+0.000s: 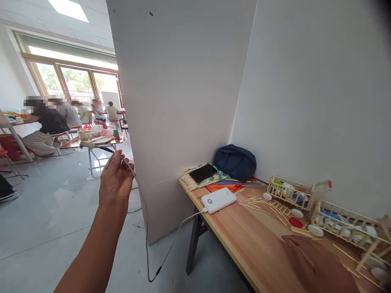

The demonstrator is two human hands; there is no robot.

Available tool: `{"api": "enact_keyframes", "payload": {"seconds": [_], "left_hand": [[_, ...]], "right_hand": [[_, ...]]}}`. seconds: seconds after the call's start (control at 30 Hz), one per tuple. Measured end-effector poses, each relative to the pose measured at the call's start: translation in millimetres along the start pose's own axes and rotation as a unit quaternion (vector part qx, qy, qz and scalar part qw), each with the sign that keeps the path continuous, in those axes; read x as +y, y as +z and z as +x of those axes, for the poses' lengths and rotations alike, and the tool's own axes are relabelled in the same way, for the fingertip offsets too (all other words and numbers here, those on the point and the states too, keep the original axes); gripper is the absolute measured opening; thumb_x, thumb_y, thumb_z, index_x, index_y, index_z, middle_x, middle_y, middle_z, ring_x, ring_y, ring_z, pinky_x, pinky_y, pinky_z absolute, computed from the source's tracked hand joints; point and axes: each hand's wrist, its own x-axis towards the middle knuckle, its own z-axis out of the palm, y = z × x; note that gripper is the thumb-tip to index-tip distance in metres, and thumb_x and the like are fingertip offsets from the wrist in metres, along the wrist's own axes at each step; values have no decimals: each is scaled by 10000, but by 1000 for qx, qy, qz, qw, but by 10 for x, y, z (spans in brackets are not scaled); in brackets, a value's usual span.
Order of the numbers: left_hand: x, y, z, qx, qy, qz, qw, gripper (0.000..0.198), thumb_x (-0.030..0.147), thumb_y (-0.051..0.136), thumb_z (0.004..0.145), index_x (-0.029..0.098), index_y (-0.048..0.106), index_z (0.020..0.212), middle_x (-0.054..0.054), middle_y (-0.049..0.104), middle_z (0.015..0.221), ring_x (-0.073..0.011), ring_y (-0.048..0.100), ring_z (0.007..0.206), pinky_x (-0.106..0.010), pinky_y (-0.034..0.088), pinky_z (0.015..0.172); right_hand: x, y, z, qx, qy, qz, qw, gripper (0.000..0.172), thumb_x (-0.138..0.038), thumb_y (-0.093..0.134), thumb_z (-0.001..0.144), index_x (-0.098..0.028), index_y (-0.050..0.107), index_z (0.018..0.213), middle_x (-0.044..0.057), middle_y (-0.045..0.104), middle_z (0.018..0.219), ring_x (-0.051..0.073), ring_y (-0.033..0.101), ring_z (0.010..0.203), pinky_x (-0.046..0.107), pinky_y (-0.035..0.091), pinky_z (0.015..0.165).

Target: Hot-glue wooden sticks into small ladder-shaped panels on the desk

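My left hand is raised at the left, its thumb and fingers closed on a pale cable. The cable's pale plug end sticks out beyond the fingertips. From the hand the cable hangs in a loop below the table edge, with a black joint low down, and rises to a white power bank on the table. My right hand is blurred, low over the table at the right, beside thin wooden sticks. Its fingers are too smeared to show whether they hold anything.
On the wooden table stand two stick-built carts with small items inside. White discs, a red disc, a black phone-like slab and a dark blue bag lie around. Grey panels border the table; several people sit at the far left.
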Motion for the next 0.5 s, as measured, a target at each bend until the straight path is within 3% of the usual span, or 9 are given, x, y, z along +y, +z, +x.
{"api": "enact_keyframes", "payload": {"seconds": [0.1,0.23,0.5], "left_hand": [[67,36,58,19,-4,-10,1000,38,115,683,780,143,657,786,43,580,680,-40,526,558,-175,436,520],[246,137,118,36,-30,-41,998,91,125,565,888,140,609,810,52,564,605,-32,451,457,-173,385,451],[651,294,278,25,38,-88,995,187,237,472,964,147,544,816,76,534,527,-36,403,399,-157,342,370]], "right_hand": [[-9,-20,6,-14,0,-4,1000,399,-452,389,874,-253,734,873,39,745,995,284,672,953,468,488,851],[-48,-51,-5,-17,-3,-1,1000,389,-451,394,890,-249,725,872,38,743,994,281,665,954,438,481,834],[-105,-40,-11,14,-25,8,1000,350,-424,410,911,-236,699,848,54,741,944,261,656,912,390,460,813]]}}
